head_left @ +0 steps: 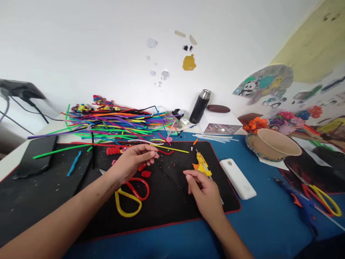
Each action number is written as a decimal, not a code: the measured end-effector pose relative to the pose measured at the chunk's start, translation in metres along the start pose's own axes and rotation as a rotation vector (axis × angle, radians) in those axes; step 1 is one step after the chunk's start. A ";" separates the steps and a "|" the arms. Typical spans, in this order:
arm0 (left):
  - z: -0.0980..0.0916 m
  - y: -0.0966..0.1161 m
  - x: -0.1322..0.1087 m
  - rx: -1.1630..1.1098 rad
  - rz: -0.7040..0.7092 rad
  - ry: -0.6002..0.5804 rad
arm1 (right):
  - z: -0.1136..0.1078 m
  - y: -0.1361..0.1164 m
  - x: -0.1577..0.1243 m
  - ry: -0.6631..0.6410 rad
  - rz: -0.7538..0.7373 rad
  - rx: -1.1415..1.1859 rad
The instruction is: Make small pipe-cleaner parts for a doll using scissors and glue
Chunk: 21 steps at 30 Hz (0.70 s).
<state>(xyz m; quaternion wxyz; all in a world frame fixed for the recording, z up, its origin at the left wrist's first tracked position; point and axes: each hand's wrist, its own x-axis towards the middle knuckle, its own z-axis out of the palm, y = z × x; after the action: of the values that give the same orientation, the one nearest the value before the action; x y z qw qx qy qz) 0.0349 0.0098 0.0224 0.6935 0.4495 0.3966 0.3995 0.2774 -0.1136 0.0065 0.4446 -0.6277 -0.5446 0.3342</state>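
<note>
A thin black twisted strand, which looks like a pipe cleaner, slants down over the black mat from one hand to the other. Its upper end is pinched between thumb and fingers of my left hand. My right hand has thumb and fingertips together at the lower end; the fingers partly hide that end. Below my left hand lie scissors with red and yellow handles, beside small red pieces. Just beyond my right hand is a yellow glue gun.
A pile of colourful pipe cleaners lies along the wall. A black thermos leans by a white box. To the right are a white power bank, a beige bowl, a blue glue gun and more scissors.
</note>
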 end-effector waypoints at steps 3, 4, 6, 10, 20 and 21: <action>-0.005 -0.005 -0.003 -0.122 -0.014 0.017 | 0.024 -0.017 0.017 -0.143 -0.038 0.026; -0.006 -0.007 -0.003 -0.148 -0.003 0.022 | 0.033 -0.021 0.024 -0.175 -0.052 0.037; -0.009 -0.012 -0.004 -0.187 0.018 0.025 | 0.051 -0.027 0.038 -0.178 -0.065 0.082; -0.011 -0.016 -0.006 -0.230 0.015 0.023 | 0.076 -0.034 0.059 -0.147 -0.081 0.201; -0.010 -0.017 -0.008 -0.077 0.149 0.068 | 0.096 -0.037 0.078 -0.238 -0.055 0.335; -0.010 -0.016 -0.008 -0.037 0.165 0.073 | 0.098 -0.035 0.078 -0.240 -0.044 0.344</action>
<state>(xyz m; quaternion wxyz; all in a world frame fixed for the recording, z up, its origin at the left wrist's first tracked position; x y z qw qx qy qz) 0.0261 0.0010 0.0058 0.6516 0.4531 0.3758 0.4784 0.1893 -0.0175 0.0068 0.4844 -0.4860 -0.5423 0.4849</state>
